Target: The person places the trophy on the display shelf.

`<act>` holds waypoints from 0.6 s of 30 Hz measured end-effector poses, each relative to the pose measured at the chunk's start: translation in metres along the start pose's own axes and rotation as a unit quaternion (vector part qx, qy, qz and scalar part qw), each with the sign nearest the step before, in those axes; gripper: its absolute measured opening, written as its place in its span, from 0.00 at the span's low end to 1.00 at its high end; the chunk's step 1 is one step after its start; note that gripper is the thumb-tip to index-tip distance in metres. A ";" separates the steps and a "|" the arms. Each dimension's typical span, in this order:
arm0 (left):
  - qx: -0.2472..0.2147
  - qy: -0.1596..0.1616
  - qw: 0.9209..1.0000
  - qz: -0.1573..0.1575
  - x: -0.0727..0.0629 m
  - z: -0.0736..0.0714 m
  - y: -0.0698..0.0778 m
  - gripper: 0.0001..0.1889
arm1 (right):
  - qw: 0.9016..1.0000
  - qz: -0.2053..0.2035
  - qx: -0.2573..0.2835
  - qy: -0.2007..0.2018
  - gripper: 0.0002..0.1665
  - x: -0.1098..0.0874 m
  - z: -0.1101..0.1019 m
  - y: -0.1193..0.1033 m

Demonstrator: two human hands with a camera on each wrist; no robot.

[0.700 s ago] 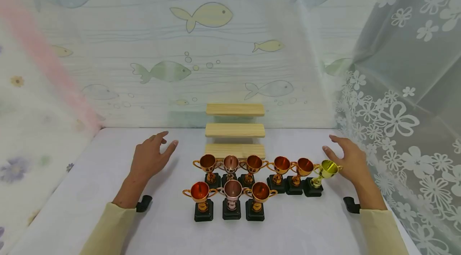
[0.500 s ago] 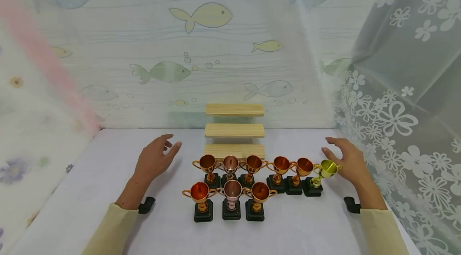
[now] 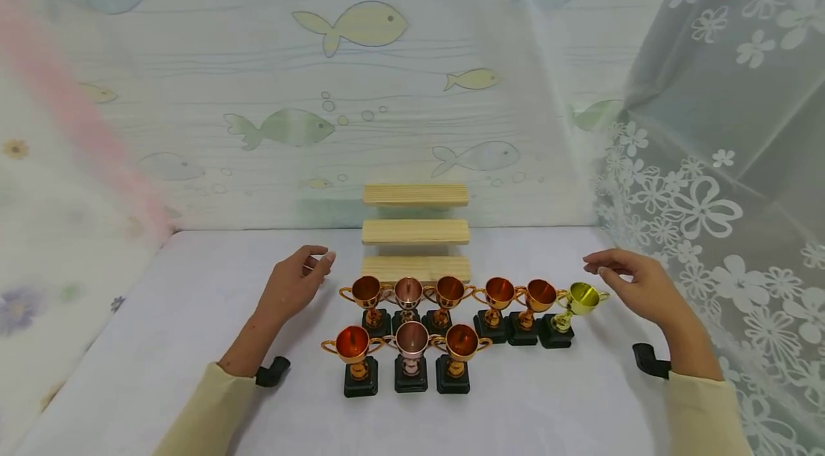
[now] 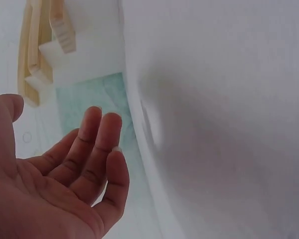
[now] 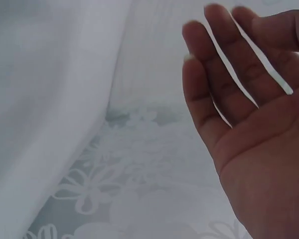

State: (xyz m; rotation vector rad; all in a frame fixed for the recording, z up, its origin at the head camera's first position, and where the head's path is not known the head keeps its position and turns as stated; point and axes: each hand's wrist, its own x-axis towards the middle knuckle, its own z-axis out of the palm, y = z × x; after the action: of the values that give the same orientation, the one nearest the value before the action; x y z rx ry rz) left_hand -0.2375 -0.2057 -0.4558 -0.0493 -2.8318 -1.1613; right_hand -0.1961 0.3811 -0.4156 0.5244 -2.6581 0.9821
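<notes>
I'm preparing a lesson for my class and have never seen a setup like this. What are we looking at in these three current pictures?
No machine here: these are a person's bare hands, the left hand and the right hand. The widest picture comes from a camera worn on the head, looking forward and down. The other two come from cameras on the wrists, each showing that side's palm and fingers from close up.

On the white surface stand nine small trophy cups on black bases: six in the back row, three in front. Behind them are three pale wooden boards, one above another like steps. The yellow-gold cup at the back row's right end is nearest the right hand. Neither hand holds anything.
</notes>
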 end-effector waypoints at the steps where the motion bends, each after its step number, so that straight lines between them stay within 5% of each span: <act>1: -0.010 -0.006 1.000 -0.002 0.000 0.001 0.000 0.35 | 1.000 -0.004 0.013 -0.012 0.17 -0.001 -0.002 0.000; 6: -0.044 -0.028 0.999 -0.011 0.001 0.008 -0.002 0.33 | 0.990 -0.012 0.093 -0.104 0.25 -0.003 -0.005 0.003; 13: -0.070 -0.058 0.996 -0.001 0.001 0.017 0.002 0.32 | 0.961 0.040 0.167 -0.218 0.22 -0.009 -0.005 0.012; 18: -0.134 -0.095 0.986 -0.025 0.001 0.024 0.007 0.31 | 0.939 0.074 0.202 -0.270 0.35 -0.014 -0.006 0.013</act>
State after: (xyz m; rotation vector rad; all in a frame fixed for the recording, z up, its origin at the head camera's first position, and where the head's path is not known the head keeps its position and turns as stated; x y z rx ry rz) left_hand -0.2397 -0.1838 -0.4673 -0.1130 -2.8256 -1.6246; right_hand -0.1880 0.3980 -0.4237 0.7835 -3.0023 1.6563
